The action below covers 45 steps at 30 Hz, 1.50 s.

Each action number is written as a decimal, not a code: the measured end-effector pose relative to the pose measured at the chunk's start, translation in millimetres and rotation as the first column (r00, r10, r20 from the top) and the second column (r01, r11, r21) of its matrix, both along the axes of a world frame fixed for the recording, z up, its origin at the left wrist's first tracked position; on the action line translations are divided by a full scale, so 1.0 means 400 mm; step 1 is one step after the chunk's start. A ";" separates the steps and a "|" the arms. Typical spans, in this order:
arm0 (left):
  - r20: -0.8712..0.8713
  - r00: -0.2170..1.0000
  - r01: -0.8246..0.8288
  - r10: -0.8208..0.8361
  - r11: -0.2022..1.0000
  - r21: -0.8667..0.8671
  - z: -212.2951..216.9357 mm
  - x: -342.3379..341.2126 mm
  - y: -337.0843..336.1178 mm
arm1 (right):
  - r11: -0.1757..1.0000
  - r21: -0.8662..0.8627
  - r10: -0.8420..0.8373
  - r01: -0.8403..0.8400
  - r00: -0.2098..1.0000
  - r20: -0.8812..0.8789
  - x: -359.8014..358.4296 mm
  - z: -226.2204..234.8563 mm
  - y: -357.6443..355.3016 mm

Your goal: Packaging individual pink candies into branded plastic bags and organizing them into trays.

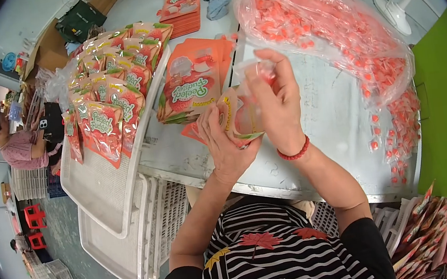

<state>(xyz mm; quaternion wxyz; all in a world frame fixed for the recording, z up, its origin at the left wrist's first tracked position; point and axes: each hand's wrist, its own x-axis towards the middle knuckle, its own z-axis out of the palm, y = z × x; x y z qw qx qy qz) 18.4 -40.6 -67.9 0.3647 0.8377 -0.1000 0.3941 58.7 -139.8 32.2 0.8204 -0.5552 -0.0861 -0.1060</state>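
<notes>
Holding 1 wide-mouthed, pink and cream plastic pouch (245,124) in the middle of the frame with the left hand (227,139), using a snug grip around its side. Pinching small, clear plastic packets with red filling (267,72) just above it with the right hand (279,96), in a nearly closed grip. Can't tell how many. Can see 1 big see-through plastic bag of red packets (327,32) at the upper right, on the pale metal bench (322,127).
</notes>
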 end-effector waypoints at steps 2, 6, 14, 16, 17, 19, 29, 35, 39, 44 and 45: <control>-0.016 1.000 -0.011 0.011 1.000 0.001 -0.003 -0.002 0.001 | 0.996 -0.031 0.078 -0.079 0.996 -0.044 -0.002 -0.032 -0.019; -0.083 0.997 0.004 -0.005 1.000 -0.022 -0.013 -0.006 0.000 | 0.896 -0.444 0.006 0.010 0.999 0.035 -0.020 -0.072 -0.031; -0.208 0.978 0.013 -0.019 0.999 -0.030 -0.028 0.008 -0.008 | 0.384 -0.903 0.246 0.193 0.921 0.301 -0.026 -0.017 -0.025; -0.241 0.967 0.084 -0.079 0.996 0.008 -0.016 0.008 -0.014 | 0.359 -0.926 0.210 0.117 0.956 0.203 -0.016 0.024 -0.022; -0.238 0.968 0.081 -0.078 0.997 0.005 -0.006 0.005 -0.021 | 0.340 -0.940 0.170 0.038 0.980 0.101 -0.011 0.035 -0.019; -0.081 0.992 0.092 -0.102 0.989 -0.111 0.008 0.001 -0.033 | 0.360 -0.932 0.210 0.035 0.971 0.117 -0.003 0.037 -0.016; -0.099 0.981 0.125 -0.164 0.941 -0.315 0.046 -0.034 0.055 | 0.430 -0.856 0.444 0.286 0.759 0.476 -0.040 0.009 -0.055; -0.027 0.835 0.360 -0.550 0.583 -0.729 0.130 -0.044 0.180 | 0.400 -0.869 0.602 0.292 0.631 0.489 -0.053 0.096 -0.078; -0.233 0.725 0.357 -0.648 0.644 -0.676 0.146 -0.042 0.199 | 0.363 -0.900 0.668 0.240 0.606 0.431 -0.083 0.129 -0.079; -0.194 0.720 0.231 -0.667 0.493 -0.839 0.165 -0.090 0.177 | 0.292 -0.955 0.640 0.060 0.730 0.241 -0.106 0.118 -0.086; -0.264 0.784 0.245 -0.561 0.672 -0.698 0.176 -0.093 0.179 | 0.128 -0.991 0.693 0.033 0.712 0.113 -0.103 0.123 -0.087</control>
